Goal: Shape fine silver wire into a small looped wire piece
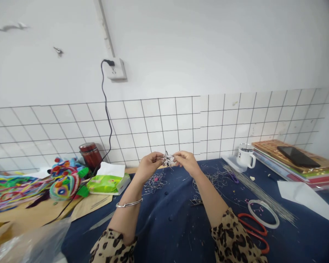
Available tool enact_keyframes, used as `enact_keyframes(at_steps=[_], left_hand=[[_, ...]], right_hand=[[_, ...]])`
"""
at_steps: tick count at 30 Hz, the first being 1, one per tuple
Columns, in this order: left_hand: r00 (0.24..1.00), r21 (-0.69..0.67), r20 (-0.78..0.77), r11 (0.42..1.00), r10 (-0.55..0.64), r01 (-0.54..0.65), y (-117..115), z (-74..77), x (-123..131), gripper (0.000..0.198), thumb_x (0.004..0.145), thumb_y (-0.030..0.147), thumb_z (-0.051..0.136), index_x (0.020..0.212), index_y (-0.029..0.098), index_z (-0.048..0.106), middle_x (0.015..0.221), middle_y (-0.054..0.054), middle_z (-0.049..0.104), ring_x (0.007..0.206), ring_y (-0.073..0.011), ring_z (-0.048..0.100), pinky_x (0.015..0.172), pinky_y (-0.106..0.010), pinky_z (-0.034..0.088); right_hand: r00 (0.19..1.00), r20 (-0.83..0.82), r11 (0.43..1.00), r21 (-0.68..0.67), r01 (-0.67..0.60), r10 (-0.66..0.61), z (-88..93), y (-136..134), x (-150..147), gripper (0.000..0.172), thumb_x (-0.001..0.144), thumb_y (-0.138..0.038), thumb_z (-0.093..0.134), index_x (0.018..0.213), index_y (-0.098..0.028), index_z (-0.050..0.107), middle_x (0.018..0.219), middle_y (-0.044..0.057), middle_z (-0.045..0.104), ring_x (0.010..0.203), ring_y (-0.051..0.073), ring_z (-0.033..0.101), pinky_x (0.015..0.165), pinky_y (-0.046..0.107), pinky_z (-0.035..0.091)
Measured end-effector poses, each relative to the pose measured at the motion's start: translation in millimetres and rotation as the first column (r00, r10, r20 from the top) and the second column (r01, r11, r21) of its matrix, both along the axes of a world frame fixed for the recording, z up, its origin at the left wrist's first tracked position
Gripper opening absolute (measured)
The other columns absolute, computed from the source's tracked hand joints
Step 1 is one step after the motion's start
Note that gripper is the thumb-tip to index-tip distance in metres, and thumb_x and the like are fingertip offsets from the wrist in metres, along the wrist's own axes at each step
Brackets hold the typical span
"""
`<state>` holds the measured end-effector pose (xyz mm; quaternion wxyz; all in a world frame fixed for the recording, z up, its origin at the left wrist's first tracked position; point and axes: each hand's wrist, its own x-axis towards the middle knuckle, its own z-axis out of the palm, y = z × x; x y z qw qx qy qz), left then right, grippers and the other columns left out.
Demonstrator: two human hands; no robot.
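Note:
Both my hands are raised over the far part of the blue cloth [164, 219], close together. Between them is a small silvery wire piece [168, 160] with some dark bits; its exact shape is too small to make out. My left hand [150, 165] pinches its left side between thumb and fingers. On the opposite side my right hand [188, 162] pinches it too. Beneath the left hand lies a tangle of thin wire [154, 183] with a pink bit in it. Another wire tangle [212, 179] lies beside my right forearm.
Right: a bundle of straight wires [259, 193], a white ring [264, 213], red-handled scissors [253, 226], a white mug [246, 157], and a phone [298, 156] on stacked books. Left: a tissue pack [106, 183], a crocheted toy [64, 186], a dark red jar [90, 155], colourful strands [16, 188] and a hanging power cord [106, 106].

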<state>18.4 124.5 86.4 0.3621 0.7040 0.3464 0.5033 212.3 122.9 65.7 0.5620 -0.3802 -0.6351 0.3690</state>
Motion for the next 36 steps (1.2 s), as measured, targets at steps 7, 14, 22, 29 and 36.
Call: enact_keyframes(at_steps=[7, 14, 22, 29, 36], left_hand=[[1.000, 0.025, 0.010, 1.000, 0.013, -0.013, -0.9, 2.7, -1.2, 0.023, 0.071, 0.027, 0.064, 0.091, 0.015, 0.061, 0.083, -0.005, 0.067, 0.073, -0.0152, 0.062, 0.069, -0.028, 0.047], [1.000, 0.042, -0.006, 0.999, 0.027, -0.027, -4.3, 4.5, 0.7, 0.023, 0.072, 0.028, 0.063, 0.091, 0.015, 0.061, 0.083, -0.005, 0.067, 0.075, -0.0159, 0.062, 0.071, -0.029, 0.047], [1.000, 0.045, -0.004, 0.999, 0.016, -0.016, -4.8, 2.6, 5.6, 0.022, 0.071, 0.026, 0.062, 0.091, 0.016, 0.061, 0.081, -0.005, 0.068, 0.076, -0.0165, 0.062, 0.072, -0.029, 0.047], [0.999, 0.053, 0.021, 0.998, 0.038, -0.039, 0.2, -3.8, 10.8, 0.022, 0.069, 0.026, 0.064, 0.089, 0.016, 0.062, 0.079, -0.005, 0.067, 0.073, -0.0158, 0.062, 0.069, -0.028, 0.047], [0.999, 0.069, 0.001, 0.996, 0.051, -0.051, -0.2, -5.8, 13.2, 0.023, 0.072, 0.029, 0.062, 0.092, 0.017, 0.061, 0.080, -0.004, 0.066, 0.075, -0.0160, 0.061, 0.069, -0.028, 0.046]], right_hand=[[0.974, -0.153, 0.975, -0.118, -0.188, 0.169, 4.9, -6.6, 0.5, 0.032, 0.080, -0.040, 0.056, 0.100, -0.016, 0.061, 0.084, 0.008, 0.066, 0.058, 0.011, 0.060, 0.047, 0.019, 0.040], [0.928, -0.239, 0.928, -0.170, -0.331, 0.287, 9.9, -15.2, 1.3, 0.042, 0.075, -0.038, 0.064, 0.111, -0.019, 0.056, 0.086, 0.008, 0.066, 0.056, 0.009, 0.058, 0.045, 0.018, 0.038], [0.885, -0.355, 0.895, -0.212, -0.391, 0.303, 9.6, -14.9, 1.0, 0.039, 0.069, -0.029, 0.069, 0.104, -0.015, 0.057, 0.076, 0.004, 0.064, 0.051, 0.006, 0.052, 0.043, 0.017, 0.034], [0.883, -0.372, 0.882, -0.257, -0.394, 0.286, 10.1, -13.6, 1.1, 0.034, 0.069, -0.028, 0.069, 0.098, -0.015, 0.057, 0.071, 0.002, 0.063, 0.046, 0.005, 0.049, 0.040, 0.016, 0.032], [0.868, -0.386, 0.868, -0.255, -0.427, 0.313, 6.7, -11.2, -0.2, 0.034, 0.071, -0.030, 0.067, 0.099, -0.016, 0.056, 0.073, 0.002, 0.063, 0.047, 0.005, 0.050, 0.039, 0.016, 0.031]])
